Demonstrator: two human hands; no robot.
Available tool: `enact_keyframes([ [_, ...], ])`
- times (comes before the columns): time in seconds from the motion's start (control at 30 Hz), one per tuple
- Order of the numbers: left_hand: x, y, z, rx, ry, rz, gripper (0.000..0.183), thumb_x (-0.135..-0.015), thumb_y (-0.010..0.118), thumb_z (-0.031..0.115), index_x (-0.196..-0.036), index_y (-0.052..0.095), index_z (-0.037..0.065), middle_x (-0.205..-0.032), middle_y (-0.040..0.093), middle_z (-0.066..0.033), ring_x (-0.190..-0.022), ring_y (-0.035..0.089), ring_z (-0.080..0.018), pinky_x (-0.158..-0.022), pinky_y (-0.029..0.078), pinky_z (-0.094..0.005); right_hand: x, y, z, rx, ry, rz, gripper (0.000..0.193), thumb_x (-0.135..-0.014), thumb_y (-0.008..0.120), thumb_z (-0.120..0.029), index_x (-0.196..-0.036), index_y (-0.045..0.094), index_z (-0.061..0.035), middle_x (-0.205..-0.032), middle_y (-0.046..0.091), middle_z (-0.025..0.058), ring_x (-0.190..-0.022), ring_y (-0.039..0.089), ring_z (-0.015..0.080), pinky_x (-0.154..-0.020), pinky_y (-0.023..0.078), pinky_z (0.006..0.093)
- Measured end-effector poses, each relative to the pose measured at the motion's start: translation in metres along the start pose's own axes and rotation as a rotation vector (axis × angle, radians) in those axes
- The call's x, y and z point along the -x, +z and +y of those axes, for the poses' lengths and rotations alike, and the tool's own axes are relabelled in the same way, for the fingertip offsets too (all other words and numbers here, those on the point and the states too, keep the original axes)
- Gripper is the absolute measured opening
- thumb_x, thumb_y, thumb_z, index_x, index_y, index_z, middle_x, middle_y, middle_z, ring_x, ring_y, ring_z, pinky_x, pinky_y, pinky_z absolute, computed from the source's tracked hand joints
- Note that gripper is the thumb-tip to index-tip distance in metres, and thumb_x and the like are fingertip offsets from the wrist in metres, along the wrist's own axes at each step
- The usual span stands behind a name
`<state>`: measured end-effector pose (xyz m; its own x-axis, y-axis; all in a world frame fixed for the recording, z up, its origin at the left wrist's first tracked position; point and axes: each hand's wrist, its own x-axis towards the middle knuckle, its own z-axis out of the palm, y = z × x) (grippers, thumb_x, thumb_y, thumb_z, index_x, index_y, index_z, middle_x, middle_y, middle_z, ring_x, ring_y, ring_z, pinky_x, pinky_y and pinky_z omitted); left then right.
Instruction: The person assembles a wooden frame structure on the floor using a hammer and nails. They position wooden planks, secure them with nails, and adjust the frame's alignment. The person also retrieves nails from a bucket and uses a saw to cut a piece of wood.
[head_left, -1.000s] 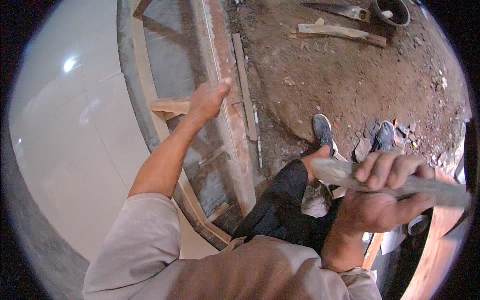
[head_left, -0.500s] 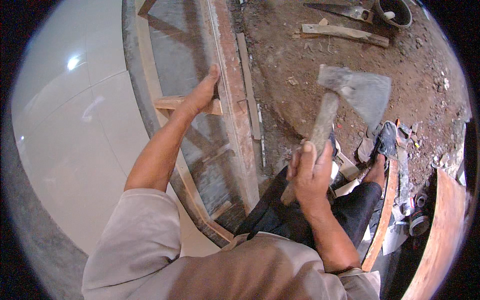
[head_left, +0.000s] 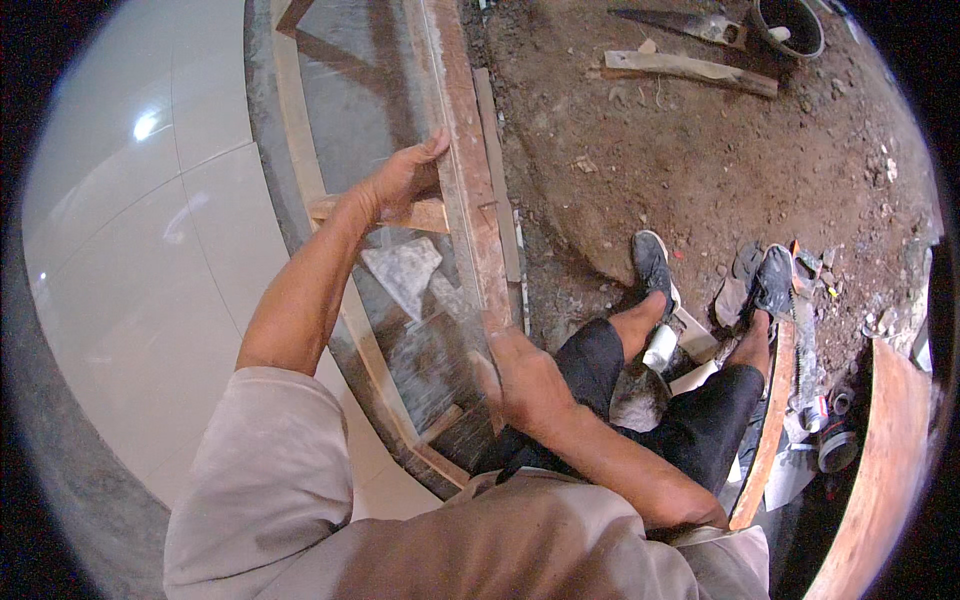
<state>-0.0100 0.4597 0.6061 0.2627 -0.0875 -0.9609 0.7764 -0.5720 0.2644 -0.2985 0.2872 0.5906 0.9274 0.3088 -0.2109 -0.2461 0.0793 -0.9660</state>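
Note:
My left hand [head_left: 408, 178] is closed on the long reddish-brown timber beam [head_left: 468, 190] of a wooden frame, its thumb up against the near face and the other fingers partly hidden. In my right hand [head_left: 535, 385] is a hatchet [head_left: 403, 275] with a grey metal head. That head is now left of the beam, over the grey surface inside the frame, and the handle is smeared by motion. A short crosspiece [head_left: 425, 215] joins the beam just below my left hand.
Pale floor tiles [head_left: 140, 260] lie to the left. On the dirt ground [head_left: 580, 200] at right are a handsaw [head_left: 690, 27], a bucket [head_left: 790, 25] and a wood offcut [head_left: 690, 72]. My shod feet [head_left: 652, 262] and a curved plank [head_left: 880, 470] are nearer.
My right hand has swung the hatchet from over the dirt at right, leftward and down across the beam. My left hand stays on the beam with a slight shift.

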Motion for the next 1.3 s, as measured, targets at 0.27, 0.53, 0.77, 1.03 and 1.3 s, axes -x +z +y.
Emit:
enact_keyframes([
  [0.27, -0.008, -0.011, -0.002, 0.01, 0.021, -0.067, 0.098, -0.088, 0.058, 0.073, -0.156, 0.034, 0.007, -0.154, 0.045, -0.0181, -0.14, 0.045, -0.0386, -0.118, 0.033, -0.0506, -0.023, 0.005, -0.012, 0.0, 0.126, -0.03, 0.051, -0.098, 0.058, -0.018, -0.141, 0.041, 0.0045, -0.118, 0.057, 0.038, -0.1, 0.06, 0.0558, -0.084, 0.052, 0.0569],
  [0.53, -0.003, 0.002, -0.006, 0.017, 0.033, 0.077, 0.09, -0.09, 0.055, 0.073, -0.149, 0.045, 0.006, -0.148, 0.052, -0.0181, -0.131, 0.053, -0.0359, -0.11, 0.041, -0.0491, -0.02, -0.013, -0.01, -0.12, 0.044, 0.109, 0.045, -0.101, 0.055, -0.024, -0.132, 0.045, 0.0056, -0.097, 0.064, 0.0328, -0.086, 0.063, 0.0555, -0.077, 0.051, 0.0606],
  [0.77, -0.022, -0.018, -0.05, -0.923, 0.209, 0.433, 0.083, -0.096, 0.042, 0.074, -0.119, 0.066, -0.002, -0.107, 0.069, -0.0246, -0.093, 0.063, -0.0398, -0.091, 0.047, -0.0441, 0.0, -0.034, 0.01, -0.375, 0.298, 0.34, 0.032, -0.103, 0.05, -0.023, -0.121, 0.048, 0.0045, -0.082, 0.064, 0.0255, -0.074, 0.063, 0.0443, -0.066, 0.049, 0.0504],
  [1.03, -0.028, 0.01, -0.041, -0.678, 0.371, 0.49, 0.079, -0.095, 0.04, 0.07, -0.09, 0.063, -0.006, -0.085, 0.063, -0.028, -0.081, 0.056, -0.0415, -0.081, 0.043, -0.0492, -0.014, -0.033, 0.019, -0.27, 0.281, 0.274, 0.027, -0.103, 0.052, -0.023, -0.112, 0.05, 0.0023, -0.087, 0.064, 0.0322, -0.086, 0.067, 0.0509, -0.069, 0.05, 0.054],
  [1.3, -0.027, -0.005, -0.063, -0.618, 0.338, 0.537, 0.078, -0.094, 0.042, 0.068, -0.086, 0.063, -0.007, -0.071, 0.058, -0.0232, -0.077, 0.06, -0.0333, -0.082, 0.044, -0.048, -0.003, -0.195, -0.04, -1.316, -0.587, 0.537, 0.038, -0.107, 0.046, -0.034, -0.124, 0.061, -0.0042, -0.094, 0.066, 0.0131, -0.088, 0.067, 0.0213, -0.07, 0.057, 0.0384],
])
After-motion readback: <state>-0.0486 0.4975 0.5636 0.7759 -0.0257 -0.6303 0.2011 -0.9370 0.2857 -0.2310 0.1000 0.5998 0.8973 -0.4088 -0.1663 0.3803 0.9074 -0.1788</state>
